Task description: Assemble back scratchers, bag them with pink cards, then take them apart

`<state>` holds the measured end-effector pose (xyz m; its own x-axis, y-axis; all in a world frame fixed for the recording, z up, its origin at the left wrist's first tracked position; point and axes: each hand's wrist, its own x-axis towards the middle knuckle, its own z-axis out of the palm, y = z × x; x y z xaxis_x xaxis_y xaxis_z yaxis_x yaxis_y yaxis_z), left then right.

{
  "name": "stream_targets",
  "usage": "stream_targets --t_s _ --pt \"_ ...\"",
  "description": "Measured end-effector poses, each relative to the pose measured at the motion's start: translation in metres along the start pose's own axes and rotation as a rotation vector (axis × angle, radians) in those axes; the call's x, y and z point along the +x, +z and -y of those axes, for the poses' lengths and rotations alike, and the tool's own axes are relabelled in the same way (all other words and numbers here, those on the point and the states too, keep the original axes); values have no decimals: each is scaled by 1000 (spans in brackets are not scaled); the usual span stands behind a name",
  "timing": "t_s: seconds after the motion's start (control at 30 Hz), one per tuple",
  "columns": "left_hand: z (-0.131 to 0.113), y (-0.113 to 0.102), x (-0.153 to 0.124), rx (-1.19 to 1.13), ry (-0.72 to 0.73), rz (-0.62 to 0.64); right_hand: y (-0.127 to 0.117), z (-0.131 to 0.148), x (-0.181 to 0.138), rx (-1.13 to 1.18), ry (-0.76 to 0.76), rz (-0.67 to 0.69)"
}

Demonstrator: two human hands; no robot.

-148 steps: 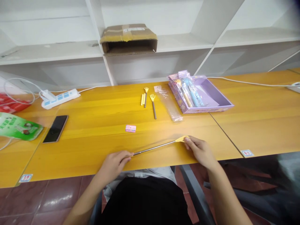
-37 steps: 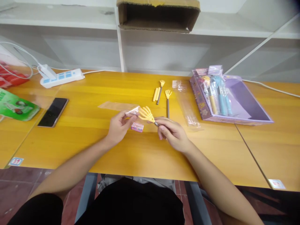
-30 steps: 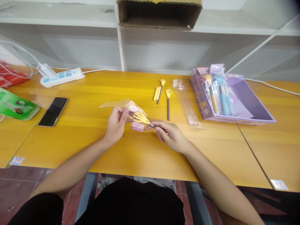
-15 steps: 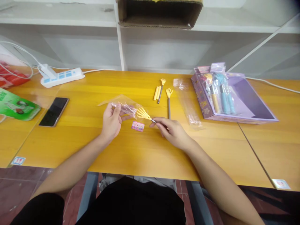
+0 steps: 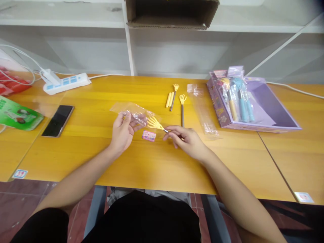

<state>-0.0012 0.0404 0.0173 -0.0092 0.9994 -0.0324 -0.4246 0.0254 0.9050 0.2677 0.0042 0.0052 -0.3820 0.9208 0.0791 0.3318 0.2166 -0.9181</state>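
My left hand (image 5: pixel 123 133) pinches a clear plastic bag (image 5: pixel 138 111) over the table. Between the thumb and fingers of my right hand (image 5: pixel 186 140) is the metal shaft of a back scratcher, its yellow claw-shaped head (image 5: pixel 155 123) pointing left, right beside the bag's end. Under the claw lies a small pink and purple card (image 5: pixel 149 136). Beyond my right hand, a second back scratcher (image 5: pixel 182 109) lies with its lower end close to my fingers. Farther back are a third back scratcher (image 5: pixel 174 98) and two short yellow sticks (image 5: pixel 169 100).
A flat clear bag (image 5: pixel 204 114) lies right of centre. Next to it, a purple box (image 5: pixel 283 114) holds several wrapped back scratchers (image 5: pixel 243 104). A phone (image 5: pixel 58 120), a green packet (image 5: pixel 20 114) and a power strip (image 5: pixel 67 83) are on the left. Above, a cardboard box (image 5: pixel 172 25) overhangs the shelf.
The bag in my left hand has shifted slightly and fanned out above the fingers. The claw's tips now show more plainly beside it. My right hand has barely moved.
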Motion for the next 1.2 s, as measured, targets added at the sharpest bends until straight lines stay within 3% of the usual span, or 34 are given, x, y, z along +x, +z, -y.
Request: stream_targets --t_s 0.43,0.8,1.2 --pt "15 6 -17 -11 -187 201 7 -3 2 87 1 32" --pt "-1 -9 10 -39 -17 -46 1 1 1 49 15 -59" --pt "2 -7 5 -52 -95 -12 2 -1 2 49 7 -62"
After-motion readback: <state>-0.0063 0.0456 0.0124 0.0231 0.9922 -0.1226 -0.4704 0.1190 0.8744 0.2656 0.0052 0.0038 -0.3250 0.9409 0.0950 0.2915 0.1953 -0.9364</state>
